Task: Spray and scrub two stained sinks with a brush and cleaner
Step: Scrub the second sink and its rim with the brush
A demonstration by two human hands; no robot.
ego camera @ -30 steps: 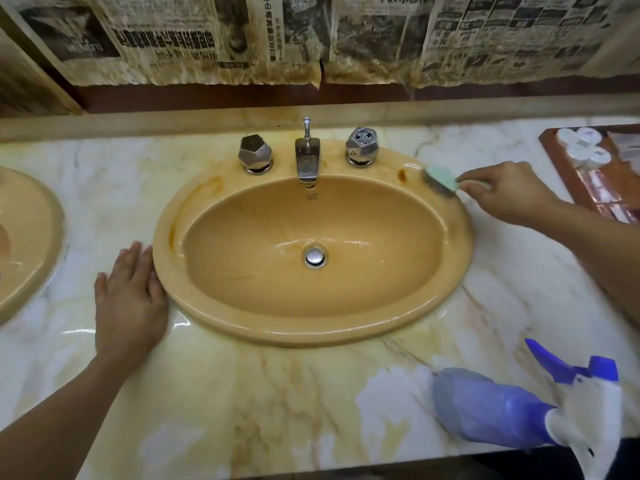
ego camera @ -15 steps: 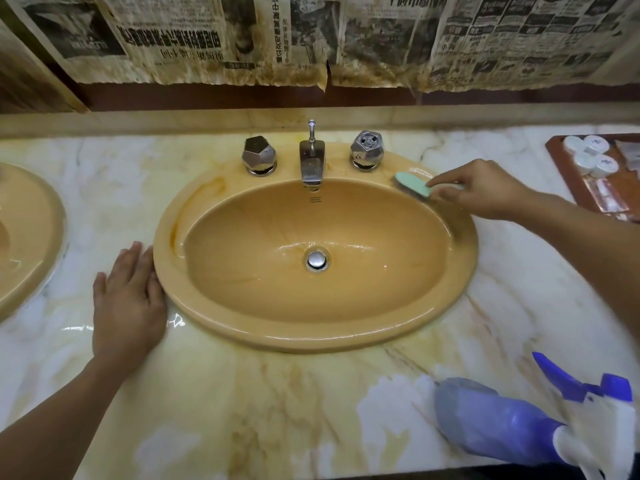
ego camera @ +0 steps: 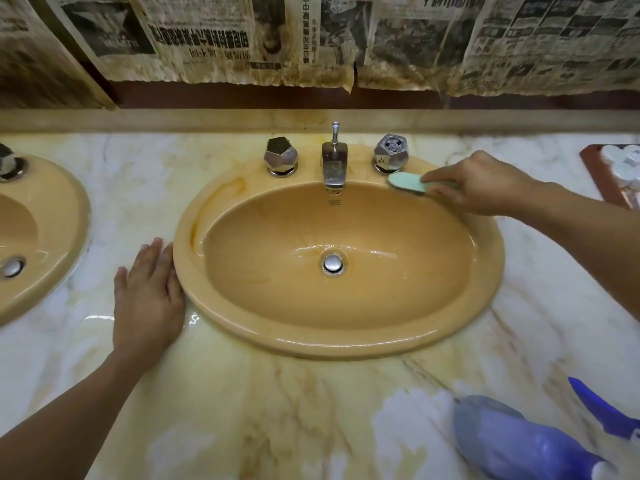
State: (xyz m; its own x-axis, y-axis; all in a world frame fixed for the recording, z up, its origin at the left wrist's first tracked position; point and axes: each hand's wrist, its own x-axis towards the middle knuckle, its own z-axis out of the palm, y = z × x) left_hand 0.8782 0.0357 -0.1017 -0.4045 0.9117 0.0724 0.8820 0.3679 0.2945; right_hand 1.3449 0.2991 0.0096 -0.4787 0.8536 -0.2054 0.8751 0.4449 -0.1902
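Observation:
An oval tan sink (ego camera: 485, 292) sits in the marble counter, with brown stains along its left rim. My right hand (ego camera: 485, 185) grips a pale green brush (ego camera: 406, 182) and holds its head on the back right rim, just in front of the right tap knob (ego camera: 390, 153). My left hand (ego camera: 147, 296) rests flat on the counter, fingers straight, touching the sink's left edge. A second tan sink (ego camera: 74, 216) shows partly at the far left. A purple spray bottle (ego camera: 519, 441) lies on its side at the lower right.
The chrome spout (ego camera: 334, 166) and left knob (ego camera: 280, 156) stand on the back rim. A brown tray (ego camera: 594, 171) with small white containers sits at the far right. Stained newspaper (ego camera: 311, 39) hangs on the wall behind. The marble counter (ego camera: 277, 410) stretches along the front.
My right hand has slid the brush leftward along the back right rim, from the far right curve to just in front of the right knob. My left hand has stayed put.

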